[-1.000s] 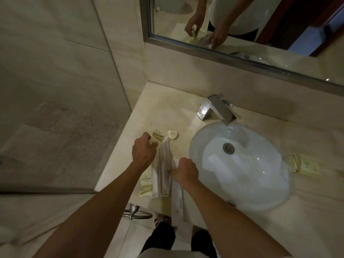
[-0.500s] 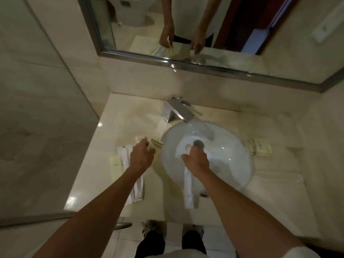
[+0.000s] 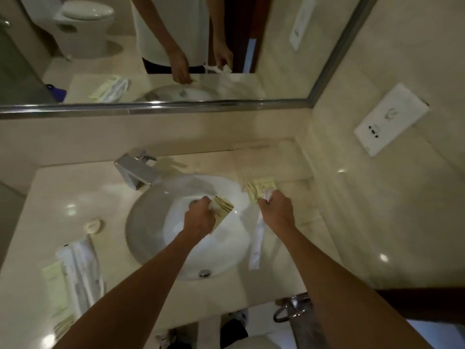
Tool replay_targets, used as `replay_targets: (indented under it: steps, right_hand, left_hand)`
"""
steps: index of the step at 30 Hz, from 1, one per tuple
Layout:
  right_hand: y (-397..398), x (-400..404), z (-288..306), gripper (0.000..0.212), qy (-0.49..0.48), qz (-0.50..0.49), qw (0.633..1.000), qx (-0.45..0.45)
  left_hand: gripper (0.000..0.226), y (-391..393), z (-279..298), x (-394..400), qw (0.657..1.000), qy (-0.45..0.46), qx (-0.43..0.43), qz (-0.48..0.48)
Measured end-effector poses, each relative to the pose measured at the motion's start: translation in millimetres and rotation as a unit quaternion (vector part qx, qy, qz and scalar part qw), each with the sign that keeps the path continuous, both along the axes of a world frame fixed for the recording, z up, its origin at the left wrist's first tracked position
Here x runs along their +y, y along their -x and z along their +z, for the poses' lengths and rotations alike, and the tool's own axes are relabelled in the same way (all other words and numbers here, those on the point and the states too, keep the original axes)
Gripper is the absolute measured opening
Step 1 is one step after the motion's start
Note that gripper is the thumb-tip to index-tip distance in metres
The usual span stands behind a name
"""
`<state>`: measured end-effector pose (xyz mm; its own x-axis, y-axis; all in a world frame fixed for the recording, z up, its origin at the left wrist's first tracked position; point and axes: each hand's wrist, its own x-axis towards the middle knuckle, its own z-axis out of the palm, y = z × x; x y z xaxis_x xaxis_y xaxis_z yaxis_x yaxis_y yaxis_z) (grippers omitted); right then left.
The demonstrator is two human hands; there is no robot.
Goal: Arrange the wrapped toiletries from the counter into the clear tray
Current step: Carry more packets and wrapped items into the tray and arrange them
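The person is standing at a beige bathroom counter (image 3: pixel 63 192) with both forearms extended over the white round sink (image 3: pixel 156 222). The left hand (image 3: pixel 198 219) is hovering above the basin, its fingers curling around a cream sachet with dark stripes (image 3: pixel 222 210), which is tilting up and to the right out of the grip. The right hand (image 3: pixel 278 212) is positioned at the right rim of the sink, its fingers closing around a long white wrapped packet (image 3: pixel 256 248); the packet is hanging down below the fist, and its crumpled upper end is showing above the knuckles. Just beyond the right hand, pale yellow wrapped packets (image 3: pixel 261 187) are lying in the clear tray (image 3: pixel 251 172) on the counter near the back wall; the tray's outline is faint. On the left side of the counter, a pile of white and yellow wrapped toiletries (image 3: pixel 73 270) is lying well apart from the tray, with a small round wrapped soap (image 3: pixel 93 225) near it. A chrome faucet (image 3: pixel 137 170) is standing behind the sink, beneath the mirror (image 3: pixel 276 46).
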<state>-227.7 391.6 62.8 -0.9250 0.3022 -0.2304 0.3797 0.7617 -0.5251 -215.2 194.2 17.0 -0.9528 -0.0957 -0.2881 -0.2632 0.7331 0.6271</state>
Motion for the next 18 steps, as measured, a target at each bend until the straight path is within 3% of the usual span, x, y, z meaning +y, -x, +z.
replay_targets:
  steps: [2,10,18]
  right_hand:
    - [6,31,2,0.018,0.013,-0.014,1.0,0.01]
    - [29,111,3,0.017,0.046,-0.051,0.998,0.008]
    - [40,132,2,0.018,0.063,-0.052,0.997,0.0]
  left_hand:
    - [0.019,12,2,32,0.999,0.033,0.002,-0.03]
    - [0.04,49,2,129,0.992,0.094,-0.032,-0.083]
    - [0.046,68,-6,164,0.994,0.032,-0.007,-0.105]
